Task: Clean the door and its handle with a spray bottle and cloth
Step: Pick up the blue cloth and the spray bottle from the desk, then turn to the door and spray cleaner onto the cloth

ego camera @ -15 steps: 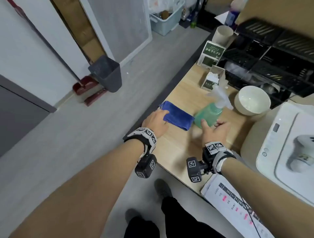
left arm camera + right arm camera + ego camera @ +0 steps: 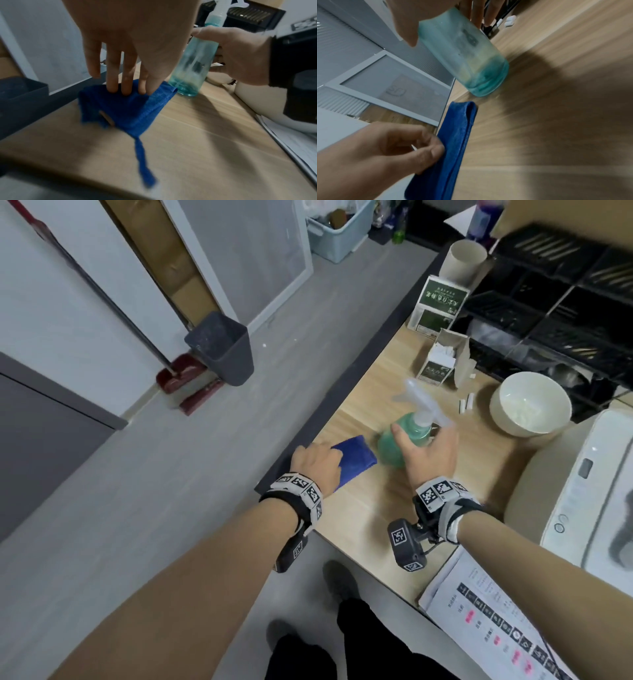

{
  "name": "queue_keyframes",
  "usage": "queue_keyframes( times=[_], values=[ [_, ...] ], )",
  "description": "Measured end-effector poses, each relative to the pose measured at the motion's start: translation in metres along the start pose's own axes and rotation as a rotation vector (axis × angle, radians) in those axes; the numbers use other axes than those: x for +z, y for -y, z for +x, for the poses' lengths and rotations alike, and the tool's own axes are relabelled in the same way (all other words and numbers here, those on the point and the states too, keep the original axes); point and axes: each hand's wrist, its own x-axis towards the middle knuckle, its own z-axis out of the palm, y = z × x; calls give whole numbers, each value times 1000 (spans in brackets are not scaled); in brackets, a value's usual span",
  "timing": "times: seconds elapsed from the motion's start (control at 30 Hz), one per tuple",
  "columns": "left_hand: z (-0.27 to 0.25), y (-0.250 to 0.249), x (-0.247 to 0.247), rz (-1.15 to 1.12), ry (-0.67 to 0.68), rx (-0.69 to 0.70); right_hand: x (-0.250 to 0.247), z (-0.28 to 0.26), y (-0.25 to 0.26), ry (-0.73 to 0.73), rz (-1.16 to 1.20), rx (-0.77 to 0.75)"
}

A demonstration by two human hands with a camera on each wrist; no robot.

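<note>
Compared with half a second earlier, the right hand [image 2: 430, 455] is now wrapping its fingers around the one spray bottle [image 2: 406, 440] on the wooden table [image 2: 370, 518]. The left hand [image 2: 317, 465] is pinching the one blue cloth [image 2: 356, 460], lifting it. One white bowl [image 2: 531, 404] is standing nearby.

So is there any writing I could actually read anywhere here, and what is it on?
"SF": grey logo behind the frosted glass panel.
Blurred, unreadable: print on the green box.
Too small to read: characters on the printed sheet.
Illegible: dark mark on the spray bottle.
</note>
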Motion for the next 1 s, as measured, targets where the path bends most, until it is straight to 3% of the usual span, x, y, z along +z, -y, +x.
queue_keyframes(
  times=[0.1,0.27,0.37,0.47,0.6,0.77,0.83,1.0],
  values=[
    [-9,19,6,-21,-8,-106,11,0,8,77,58,-54],
    [-12,26,9,-368,26,-310,20,6,25,166,101,-149],
    [-19,27,5,-431,106,-344,20,4,34,249,42,-210],
    [-36,41,11,-689,99,-413,20,-6,54,318,99,-203],
    [-84,66,-1,-1142,-95,-539,33,-19,88,416,237,-255],
    [-154,118,-14,-1411,-345,-725,63,-48,132,594,189,-401],
    [-190,132,-29,-1504,-437,-792,70,-69,154,697,208,-412],
    [-267,160,-45,-1726,-676,-923,74,-129,216,1072,266,-630]
  ],
)
